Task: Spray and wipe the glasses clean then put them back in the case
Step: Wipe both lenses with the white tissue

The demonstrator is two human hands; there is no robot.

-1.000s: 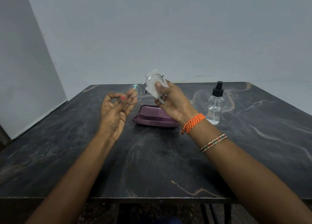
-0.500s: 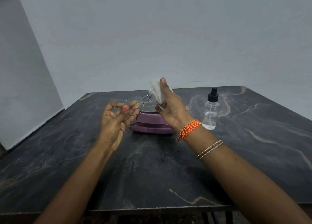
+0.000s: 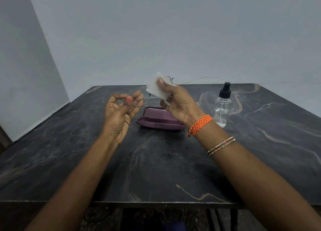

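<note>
Thin wire-rimmed glasses (image 3: pixel 145 95) hang in the air above the dark marble table (image 3: pixel 156 161). My left hand (image 3: pixel 121 112) pinches the left lens rim between thumb and fingers. My right hand (image 3: pixel 177 102) pinches a white wiping cloth (image 3: pixel 154 89) around the right lens, thumb on top of the cloth. The purple glasses case (image 3: pixel 156 119) lies on the table just behind and below both hands; I cannot tell whether it is open. The cloth hides most of the right lens.
A clear spray bottle (image 3: pixel 222 107) with a black nozzle stands upright to the right of the case. A plain wall rises behind the table's far edge. The near table edge runs across the bottom of the view.
My right thumb has shifted over the cloth on the right lens, rubbing it. My left hand has kept its hold on the left rim. Case and bottle have not moved.
</note>
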